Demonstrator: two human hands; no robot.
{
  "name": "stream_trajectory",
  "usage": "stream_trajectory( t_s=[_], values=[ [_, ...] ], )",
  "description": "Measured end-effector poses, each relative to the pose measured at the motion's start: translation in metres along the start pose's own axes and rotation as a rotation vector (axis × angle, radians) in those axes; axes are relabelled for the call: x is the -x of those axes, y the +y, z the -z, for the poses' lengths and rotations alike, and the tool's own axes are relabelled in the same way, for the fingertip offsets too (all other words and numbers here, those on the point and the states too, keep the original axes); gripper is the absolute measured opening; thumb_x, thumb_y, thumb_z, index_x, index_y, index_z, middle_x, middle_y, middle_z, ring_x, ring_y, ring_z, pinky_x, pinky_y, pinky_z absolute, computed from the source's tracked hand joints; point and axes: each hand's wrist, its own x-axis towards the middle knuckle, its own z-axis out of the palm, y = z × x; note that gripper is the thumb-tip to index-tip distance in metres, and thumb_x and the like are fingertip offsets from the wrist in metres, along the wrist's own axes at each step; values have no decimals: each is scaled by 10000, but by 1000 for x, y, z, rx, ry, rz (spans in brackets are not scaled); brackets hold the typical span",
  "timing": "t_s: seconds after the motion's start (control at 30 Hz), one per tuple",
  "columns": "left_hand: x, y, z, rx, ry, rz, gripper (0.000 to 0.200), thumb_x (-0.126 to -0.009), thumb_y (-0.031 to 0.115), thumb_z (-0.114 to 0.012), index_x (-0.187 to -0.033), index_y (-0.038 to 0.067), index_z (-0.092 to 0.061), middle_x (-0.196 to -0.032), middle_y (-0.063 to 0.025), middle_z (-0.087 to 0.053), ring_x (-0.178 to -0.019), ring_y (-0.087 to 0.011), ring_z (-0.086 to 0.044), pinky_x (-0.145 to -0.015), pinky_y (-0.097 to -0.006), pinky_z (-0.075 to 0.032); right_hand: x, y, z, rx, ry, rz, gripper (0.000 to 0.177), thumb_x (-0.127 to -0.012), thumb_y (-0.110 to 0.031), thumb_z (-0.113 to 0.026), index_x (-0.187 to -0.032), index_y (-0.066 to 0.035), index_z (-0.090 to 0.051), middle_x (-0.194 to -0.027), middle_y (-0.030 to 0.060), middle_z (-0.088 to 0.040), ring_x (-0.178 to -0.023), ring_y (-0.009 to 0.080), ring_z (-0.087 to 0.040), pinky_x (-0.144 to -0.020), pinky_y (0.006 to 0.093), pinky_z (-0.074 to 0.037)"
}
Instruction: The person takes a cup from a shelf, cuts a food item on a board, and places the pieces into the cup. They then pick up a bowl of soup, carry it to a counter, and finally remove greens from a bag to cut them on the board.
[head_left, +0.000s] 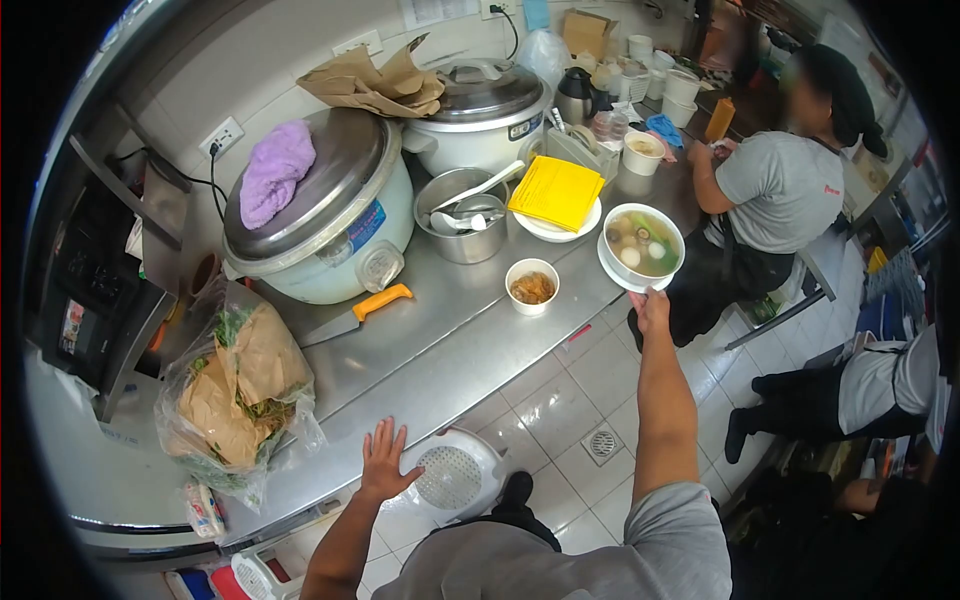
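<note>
My right hand point(652, 308) reaches out to the rim of a white plate point(612, 273) at the counter's edge and grips it. On that plate stands a white bowl of soup point(644, 242) with pale balls and greens. My left hand point(384, 462) rests flat with spread fingers on the front edge of the steel counter point(440, 350), holding nothing. A small white cup of brown food point(532, 286) stands on the counter just left of the soup.
Two large rice cookers point(330, 205) point(487, 115), a steel pot with ladles point(462, 215), a yellow-handled knife point(355, 315), yellow paper on a bowl point(556, 195) and a bag of greens point(235, 395) crowd the counter. A co-worker point(780, 190) stands at the far end; another person crouches at right.
</note>
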Motion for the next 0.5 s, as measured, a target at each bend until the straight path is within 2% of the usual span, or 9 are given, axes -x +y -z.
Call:
stream_trajectory(
  t_s=[0.17,0.3,0.4,0.47,0.5],
  values=[
    [0,0,0,3,-14,11,986,-695,476,-708,-1442,100,-187,-1507,-202,-76,-1393,-368,-71,-1079,-555,-73,-31,-4,-7,1,-34,1,305,-908,-20,-365,-1187,104,-367,-1156,221,-497,-987,312,-599,-885,383,-526],
    [1,1,2,18,-14,8,990,-693,479,-709,-1444,104,-184,-1508,-199,-75,-1394,-365,-70,-1079,-555,-71,-40,-9,-16,22,-46,-36,342,-900,-49,-412,-1219,72,-377,-1147,183,-465,-992,300,-574,-850,347,-536],
    [2,-2,-2,18,3,-3,988,-694,483,-707,-1445,107,-186,-1508,-199,-76,-1394,-365,-72,-1079,-554,-71,-34,-14,-25,20,-1,-65,271,-897,-25,-408,-1147,79,-420,-1083,180,-512,-982,289,-581,-888,384,-514],
    [2,-3,-3,19,8,-8,988,-695,485,-706,-1445,106,-188,-1508,-199,-77,-1394,-365,-74,-1079,-554,-71,-38,-9,-17,31,-31,-98,285,-899,-61,-450,-1170,25,-433,-1083,135,-527,-975,248,-586,-812,360,-522],
    [3,-4,-3,22,14,-9,987,-696,487,-705,-1445,105,-189,-1508,-198,-77,-1394,-364,-76,-1079,-554,-72,-36,-4,-13,31,-26,-93,285,-899,-61,-450,-1170,25,-433,-1083,135,-527,-975,248,-586,-812,360,-522]
  ],
)
